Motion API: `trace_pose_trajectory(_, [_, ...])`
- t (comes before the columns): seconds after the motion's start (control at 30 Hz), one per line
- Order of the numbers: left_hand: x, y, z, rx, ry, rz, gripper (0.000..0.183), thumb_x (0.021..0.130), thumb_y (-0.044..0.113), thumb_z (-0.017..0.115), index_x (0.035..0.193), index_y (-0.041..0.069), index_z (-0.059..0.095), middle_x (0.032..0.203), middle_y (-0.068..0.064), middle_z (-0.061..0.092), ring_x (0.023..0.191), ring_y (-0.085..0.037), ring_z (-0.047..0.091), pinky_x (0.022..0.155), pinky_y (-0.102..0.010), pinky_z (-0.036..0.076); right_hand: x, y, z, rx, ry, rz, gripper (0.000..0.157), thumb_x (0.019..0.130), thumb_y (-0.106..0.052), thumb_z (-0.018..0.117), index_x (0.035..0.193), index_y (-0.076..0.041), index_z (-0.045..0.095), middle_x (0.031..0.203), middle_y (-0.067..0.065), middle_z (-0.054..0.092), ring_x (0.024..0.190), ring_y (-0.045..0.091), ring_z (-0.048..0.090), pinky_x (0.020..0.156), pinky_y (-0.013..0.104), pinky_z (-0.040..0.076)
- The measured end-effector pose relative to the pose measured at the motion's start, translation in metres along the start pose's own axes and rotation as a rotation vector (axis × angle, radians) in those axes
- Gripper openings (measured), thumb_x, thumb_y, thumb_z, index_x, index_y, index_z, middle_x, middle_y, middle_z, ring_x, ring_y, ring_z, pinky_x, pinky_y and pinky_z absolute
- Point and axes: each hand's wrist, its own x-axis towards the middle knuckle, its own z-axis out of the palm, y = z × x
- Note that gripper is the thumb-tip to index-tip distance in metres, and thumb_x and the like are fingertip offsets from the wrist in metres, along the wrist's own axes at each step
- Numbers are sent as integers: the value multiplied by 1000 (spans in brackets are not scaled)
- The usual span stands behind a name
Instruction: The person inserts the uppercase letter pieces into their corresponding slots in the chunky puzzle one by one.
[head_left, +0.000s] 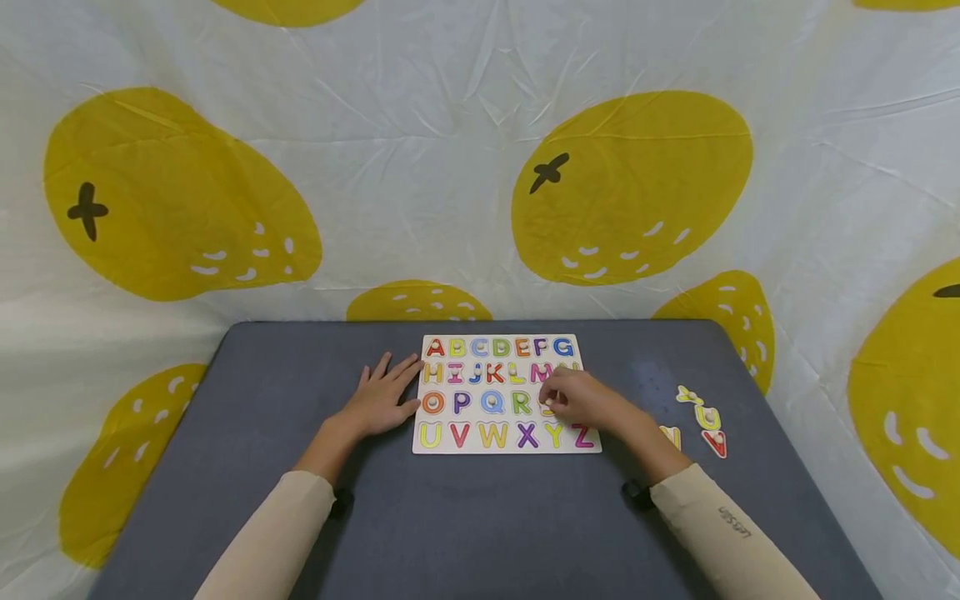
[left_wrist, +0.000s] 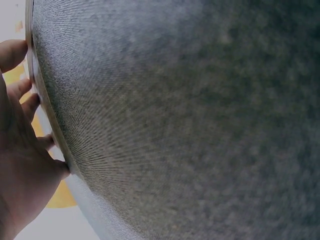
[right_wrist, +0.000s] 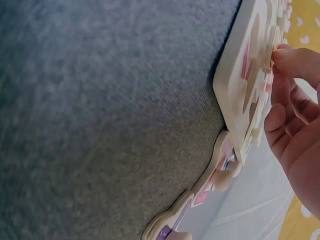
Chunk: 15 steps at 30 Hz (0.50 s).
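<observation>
A wooden alphabet puzzle board (head_left: 444, 432) lies on the dark table, its upper rows filled with knobbed letters. The letters of its bottom row, U to Z, show without knobs. My left hand (head_left: 378, 400) lies spread at the board's left edge; in the left wrist view its fingertips (left_wrist: 33, 100) touch that edge. Over the right part of the third row is my right hand (head_left: 581, 398). Its thumb (right_wrist: 295, 62) and index finger pinch a small wooden letter piece at the board, whose letter is hidden by the fingers.
Right of the board lie a loose yellow Y (head_left: 687, 395), a yellow U (head_left: 707, 417), a red V (head_left: 715, 443) and a yellow-edged piece (head_left: 671, 435) partly behind the right forearm. A fruit-patterned cloth (head_left: 420, 208) hangs behind the table (head_left: 480, 525).
</observation>
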Motion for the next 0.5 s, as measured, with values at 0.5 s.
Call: trace_pose_trajectory(0.5, [-1,2,-1,-5,0,-4,74,103,46,55,166,23,24,174,-1,20,160,-44,6,120,-75,6,3,1,6,-44,13,28,9,90,-6,74,95,-13,76,92,-1,64,78,9,51,69,24,47])
